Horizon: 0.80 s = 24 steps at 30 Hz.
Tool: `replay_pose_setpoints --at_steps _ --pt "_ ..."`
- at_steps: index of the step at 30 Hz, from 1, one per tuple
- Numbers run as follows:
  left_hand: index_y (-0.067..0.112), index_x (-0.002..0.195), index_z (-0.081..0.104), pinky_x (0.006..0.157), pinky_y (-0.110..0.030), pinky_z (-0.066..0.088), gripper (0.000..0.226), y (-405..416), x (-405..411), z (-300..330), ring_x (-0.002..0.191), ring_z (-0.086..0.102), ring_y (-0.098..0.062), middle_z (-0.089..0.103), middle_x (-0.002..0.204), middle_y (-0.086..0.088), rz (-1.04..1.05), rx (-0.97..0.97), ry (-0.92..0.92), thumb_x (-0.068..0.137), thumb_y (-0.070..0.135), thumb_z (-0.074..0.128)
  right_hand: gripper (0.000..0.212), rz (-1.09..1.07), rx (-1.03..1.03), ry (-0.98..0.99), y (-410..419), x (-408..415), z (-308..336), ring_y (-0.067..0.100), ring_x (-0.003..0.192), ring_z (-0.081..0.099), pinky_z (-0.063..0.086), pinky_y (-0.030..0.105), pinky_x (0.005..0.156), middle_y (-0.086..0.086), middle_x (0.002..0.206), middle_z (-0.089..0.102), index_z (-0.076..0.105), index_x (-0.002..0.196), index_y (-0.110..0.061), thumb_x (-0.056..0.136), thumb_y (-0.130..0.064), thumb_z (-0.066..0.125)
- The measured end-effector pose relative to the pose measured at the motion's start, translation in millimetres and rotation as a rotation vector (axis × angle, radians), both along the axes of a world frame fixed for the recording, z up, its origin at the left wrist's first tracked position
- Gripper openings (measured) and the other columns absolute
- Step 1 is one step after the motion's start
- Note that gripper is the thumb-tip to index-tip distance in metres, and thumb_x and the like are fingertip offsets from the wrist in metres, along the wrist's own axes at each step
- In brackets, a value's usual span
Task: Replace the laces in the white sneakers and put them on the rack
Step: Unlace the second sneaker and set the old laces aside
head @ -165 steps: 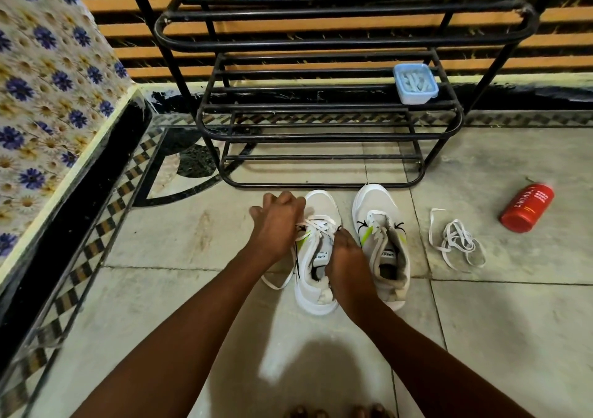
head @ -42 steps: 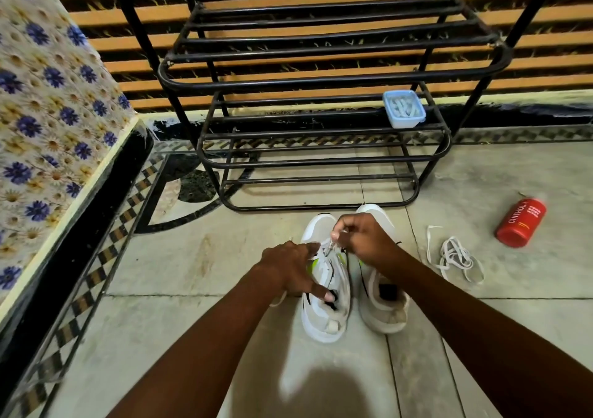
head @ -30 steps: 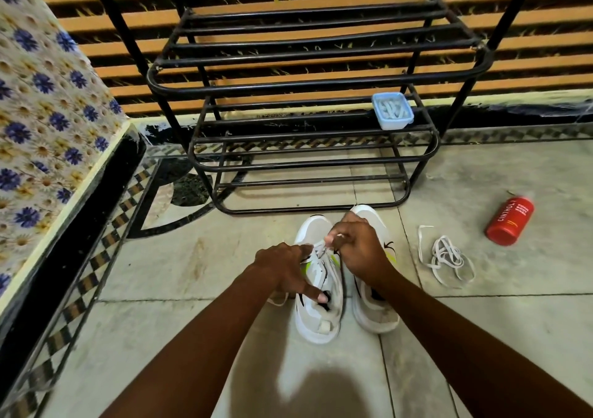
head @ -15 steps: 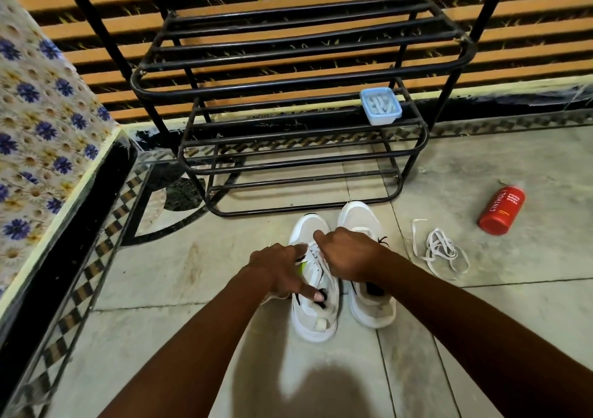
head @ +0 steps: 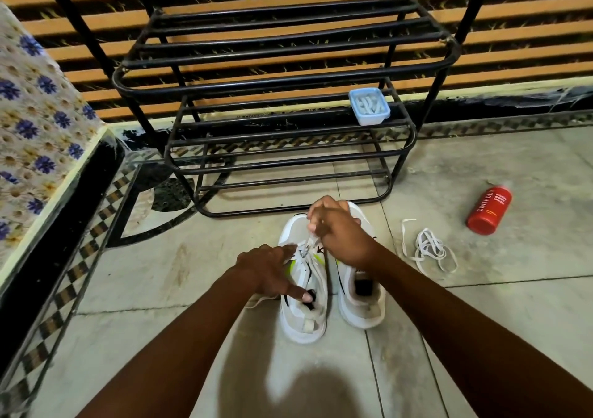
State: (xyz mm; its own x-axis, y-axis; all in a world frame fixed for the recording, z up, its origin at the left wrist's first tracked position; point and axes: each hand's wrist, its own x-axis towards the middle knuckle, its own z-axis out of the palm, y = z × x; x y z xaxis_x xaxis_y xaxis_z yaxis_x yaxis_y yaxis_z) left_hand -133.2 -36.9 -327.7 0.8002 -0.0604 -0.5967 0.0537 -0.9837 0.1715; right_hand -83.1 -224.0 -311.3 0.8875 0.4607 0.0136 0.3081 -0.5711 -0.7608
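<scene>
Two white sneakers stood side by side on the tiled floor, just in front of the rack (head: 282, 77). Left sneaker (head: 303, 308) had lace (head: 309, 246) partly through its eyelets; how many rows were done could not be told. Right hand (head: 338, 231) was clenched around that lace, drawing it up over the toe end. Left hand (head: 272, 271) lay on the shoe's side, fingers mostly straight, one fingertip at the collar, steadying it. Right sneaker (head: 361, 302) showed no lace. A loose lace (head: 428, 251) lay on the floor near it, unused. Judged under halfway: one shoe being laced, the other waiting, neither on the rack
</scene>
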Motion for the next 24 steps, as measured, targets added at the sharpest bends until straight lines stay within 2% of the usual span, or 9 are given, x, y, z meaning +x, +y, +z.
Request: replay_pose_setpoints --at_steps 2,4,7,10,14,16,20,22,24 --pt "0.05 0.159 0.018 0.105 -0.042 0.042 0.145 0 2 -1 0.143 0.045 -0.023 0.047 0.157 0.009 -0.006 0.004 -0.004 0.033 0.104 0.062 0.022 -0.095 0.46 0.234 -5 5 5 0.016 0.082 0.062 0.049 0.036 0.077 0.018 0.096 0.067 0.061 0.088 0.007 0.102 -0.004 0.048" --pt "0.049 0.159 0.018 0.104 -0.042 0.043 0.144 0 3 -2 0.142 0.045 -0.024 0.047 0.157 0.008 -0.011 0.01 -0.006 0.034 0.104 0.063 0.025 -0.139 0.586 0.283 -12 9 6 0.019 0.067 0.063 0.052 0.034 0.071 0.023 0.076 0.062 0.055 0.086 0.012 0.104 -0.003 0.045" --pt "0.047 0.16 0.018 0.105 -0.041 0.042 0.14 0 3 -2 0.143 0.043 -0.024 0.046 0.158 0.007 -0.023 0.015 -0.001 0.04 0.101 0.066 0.02 -0.028 0.219 0.128 -19 13 -1 0.02 0.06 0.052 0.04 0.031 0.059 0.008 0.068 0.055 0.047 0.084 -0.016 0.101 -0.025 0.047" --pt "0.047 0.16 0.018 0.105 -0.041 0.041 0.139 0 2 0 0.144 0.042 -0.024 0.046 0.158 0.007 -0.022 0.012 -0.001 0.042 0.099 0.068 0.012 0.263 -0.462 -0.089 -15 10 -16 0.032 0.09 0.061 0.038 0.041 0.078 0.005 0.092 0.059 0.035 0.099 -0.022 0.1 -0.015 0.045" --pt "0.048 0.159 0.021 0.103 -0.043 0.043 0.14 0 1 -1 0.142 0.044 -0.024 0.049 0.154 0.006 -0.016 0.015 0.0 0.037 0.101 0.065 0.05 0.365 -0.865 -0.247 -2 -6 -21 0.037 0.101 0.064 0.032 0.052 0.092 0.011 0.115 0.058 0.022 0.141 -0.018 0.096 -0.016 0.042" --pt "0.049 0.158 0.023 0.102 -0.042 0.043 0.138 -1 2 -1 0.14 0.045 -0.024 0.05 0.153 0.006 -0.018 0.023 0.0 0.038 0.101 0.066 0.048 0.368 -0.962 -0.344 2 -10 -19 0.036 0.1 0.066 0.031 0.05 0.095 0.011 0.116 0.06 0.029 0.143 -0.016 0.097 -0.015 0.041" --pt "0.048 0.16 0.019 0.107 -0.042 0.042 0.137 0 1 -1 0.144 0.042 -0.025 0.046 0.156 0.004 -0.011 0.016 0.007 0.043 0.098 0.069 0.03 0.374 -1.041 -0.42 7 -8 -7 0.035 0.102 0.066 0.031 0.048 0.098 0.009 0.116 0.061 0.049 0.125 -0.013 0.096 -0.01 0.042" --pt "0.048 0.16 0.019 0.107 -0.042 0.042 0.136 -1 1 -1 0.143 0.042 -0.025 0.046 0.156 0.004 -0.015 0.015 0.003 0.043 0.097 0.07 0.024 0.373 -0.961 -0.384 5 -5 -2 0.03 0.104 0.063 0.031 0.046 0.092 0.004 0.113 0.058 0.055 0.113 -0.017 0.093 -0.009 0.045" --pt "0.047 0.16 0.019 0.107 -0.042 0.042 0.137 0 1 0 0.143 0.042 -0.025 0.046 0.157 0.003 -0.016 0.018 0.004 0.044 0.098 0.07 0.013 0.335 -0.735 -0.308 3 0 -1 0.025 0.103 0.058 0.029 0.04 0.08 -0.003 0.101 0.049 0.053 0.089 -0.023 0.089 -0.01 0.051"
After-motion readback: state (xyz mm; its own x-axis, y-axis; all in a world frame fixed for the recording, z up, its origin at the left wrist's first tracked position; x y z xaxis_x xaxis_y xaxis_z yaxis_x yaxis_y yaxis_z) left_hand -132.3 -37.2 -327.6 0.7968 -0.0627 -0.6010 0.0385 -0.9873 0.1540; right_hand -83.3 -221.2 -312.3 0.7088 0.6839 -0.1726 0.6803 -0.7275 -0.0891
